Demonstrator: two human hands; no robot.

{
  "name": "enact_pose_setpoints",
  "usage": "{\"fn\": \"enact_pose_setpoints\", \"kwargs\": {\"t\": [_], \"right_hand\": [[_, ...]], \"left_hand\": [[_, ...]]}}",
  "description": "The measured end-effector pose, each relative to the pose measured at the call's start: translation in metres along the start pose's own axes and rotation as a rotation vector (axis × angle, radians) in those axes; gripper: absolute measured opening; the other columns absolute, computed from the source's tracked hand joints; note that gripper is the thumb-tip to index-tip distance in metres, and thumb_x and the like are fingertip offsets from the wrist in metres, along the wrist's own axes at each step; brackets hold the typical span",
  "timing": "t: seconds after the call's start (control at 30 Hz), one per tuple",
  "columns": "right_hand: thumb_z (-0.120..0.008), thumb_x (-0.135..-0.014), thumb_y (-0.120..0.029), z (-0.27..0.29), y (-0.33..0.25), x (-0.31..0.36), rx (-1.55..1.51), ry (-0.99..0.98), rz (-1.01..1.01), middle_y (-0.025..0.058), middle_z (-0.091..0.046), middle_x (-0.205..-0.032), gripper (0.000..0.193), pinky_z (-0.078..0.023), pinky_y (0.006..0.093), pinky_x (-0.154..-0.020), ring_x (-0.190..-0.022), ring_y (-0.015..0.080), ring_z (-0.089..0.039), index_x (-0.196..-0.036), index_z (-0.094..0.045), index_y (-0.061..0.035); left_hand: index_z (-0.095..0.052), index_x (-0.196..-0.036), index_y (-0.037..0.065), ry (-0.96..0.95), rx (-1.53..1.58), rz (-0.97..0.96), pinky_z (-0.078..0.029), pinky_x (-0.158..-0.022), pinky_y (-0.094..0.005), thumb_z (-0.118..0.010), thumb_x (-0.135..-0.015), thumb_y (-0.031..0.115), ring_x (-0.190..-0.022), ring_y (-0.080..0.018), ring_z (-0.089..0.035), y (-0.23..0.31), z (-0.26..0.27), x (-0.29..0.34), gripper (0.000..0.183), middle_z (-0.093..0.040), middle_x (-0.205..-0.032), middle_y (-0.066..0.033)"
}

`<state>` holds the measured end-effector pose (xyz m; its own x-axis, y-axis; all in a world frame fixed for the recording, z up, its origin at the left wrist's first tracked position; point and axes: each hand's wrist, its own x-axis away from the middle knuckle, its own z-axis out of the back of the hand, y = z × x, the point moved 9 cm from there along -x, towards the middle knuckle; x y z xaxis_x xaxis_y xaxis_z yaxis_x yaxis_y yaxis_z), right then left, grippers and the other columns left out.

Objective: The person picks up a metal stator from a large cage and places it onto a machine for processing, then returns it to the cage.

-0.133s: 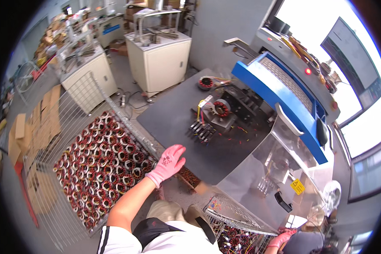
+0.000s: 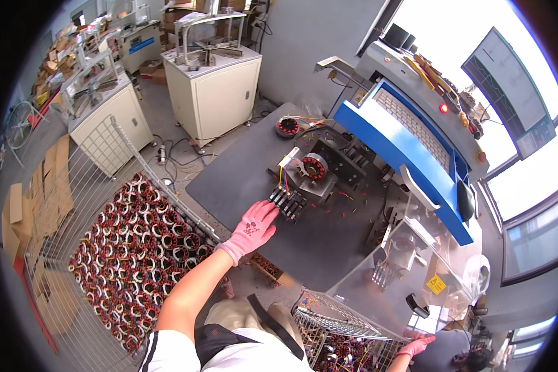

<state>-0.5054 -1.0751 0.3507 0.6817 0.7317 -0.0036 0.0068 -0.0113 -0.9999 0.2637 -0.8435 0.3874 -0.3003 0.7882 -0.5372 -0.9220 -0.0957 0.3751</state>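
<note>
My left hand [image 2: 252, 228], grip released, reaches the black clip block [image 2: 287, 203] on the grey surface [image 2: 242, 180] beside the stator [image 2: 315, 166]; a careless nudge could snag its wires. My right hand [image 2: 415, 345] grasps the wire basket [image 2: 347, 325] rim.

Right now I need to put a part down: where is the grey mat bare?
Bare along the grey mat left edge, between the wire basket and clip block, where the left hand reaches. Crowded around the fixture beside the blue console.

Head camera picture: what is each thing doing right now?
Left hand: pink-gloved, flat on the grey table, touching the black clip block.
Right hand: gloved, at the wire basket rim.
Wound ring: seated on the fixture.
Wire cage: full of rings.
</note>
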Motion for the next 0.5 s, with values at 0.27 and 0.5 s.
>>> {"fn": "enact_pose_setpoints", "kwargs": {"t": [0.27, 0.5], "right_hand": [[-0.052, -0.096, -0.025, -0.261, -0.241, 0.378, 0.002, -0.592, 0.719, 0.0158, -0.056, -0.118, 0.037, -0.039, 0.0370, -0.100, -0.111, 0.0250, -0.052, -0.121, -0.051, 0.0015], [-0.059, -0.091, -0.028, -0.506, -0.059, 0.615, 0.571, -1.168, 0.990, 0.0226, -0.053, -0.128, 0.063, -0.038, 0.0421, -0.101, -0.119, 0.0354, -0.050, -0.138, -0.035, 0.0059]], "left_hand": [[-0.051, -0.126, 0.006, -0.100, -0.072, -0.049, -0.035, -0.109, -0.0439, -0.064, -0.078, 0.022, -0.122, -0.0316, -0.046, -0.040, -0.027, -0.003, 0.053, -0.049, -0.126, -0.0113], [-0.061, -0.106, 0.004, -0.091, -0.053, -0.045, -0.036, -0.109, -0.0406, -0.055, -0.079, 0.015, -0.121, -0.0278, -0.049, -0.033, -0.034, -0.016, 0.030, -0.056, -0.121, -0.0107]]}}
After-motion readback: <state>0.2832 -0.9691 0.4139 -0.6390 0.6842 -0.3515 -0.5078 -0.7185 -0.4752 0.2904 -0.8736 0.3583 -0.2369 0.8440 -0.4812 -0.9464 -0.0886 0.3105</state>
